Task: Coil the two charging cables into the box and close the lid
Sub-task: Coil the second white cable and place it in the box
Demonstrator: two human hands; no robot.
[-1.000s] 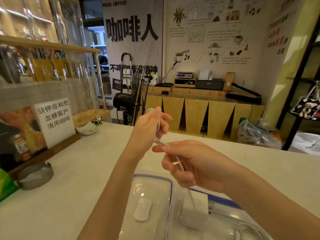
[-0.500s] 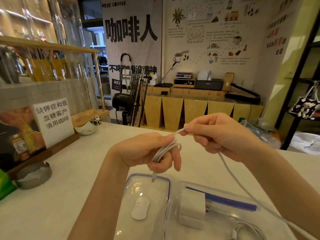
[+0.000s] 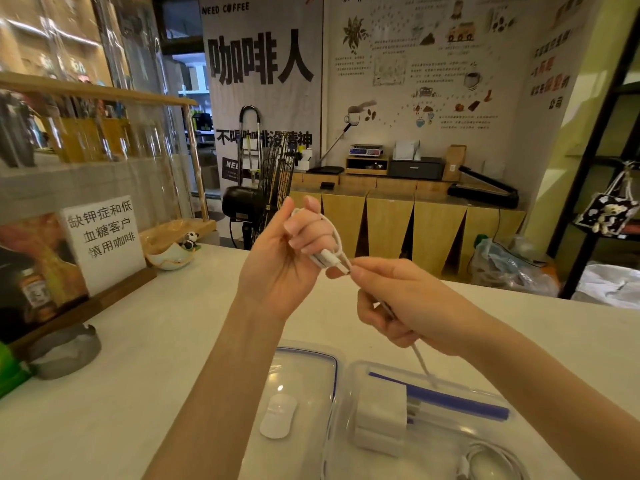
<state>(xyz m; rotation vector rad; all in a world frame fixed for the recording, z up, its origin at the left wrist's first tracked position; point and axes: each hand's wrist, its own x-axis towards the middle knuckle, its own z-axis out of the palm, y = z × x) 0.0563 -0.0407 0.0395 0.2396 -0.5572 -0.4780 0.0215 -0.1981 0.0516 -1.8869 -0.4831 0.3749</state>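
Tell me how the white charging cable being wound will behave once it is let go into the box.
The thin white charging cable looks floppy: it loops round the left hand fingers. It probably springs open once released. It seems light; the right hand guides it with a pinch.

The cable [image 3: 334, 237] is white, as is the charger [image 3: 381, 415] in the clear box [image 3: 450, 441], beside a blue strip [image 3: 440, 398]. The clear lid [image 3: 304, 386] has a blue rim and a white tab. The counter [image 3: 138, 358] is pale cream. Near its left edge the sign [image 3: 104, 242] is white with black characters, and the ashtray [image 3: 64, 351] looks grey, perhaps metal.
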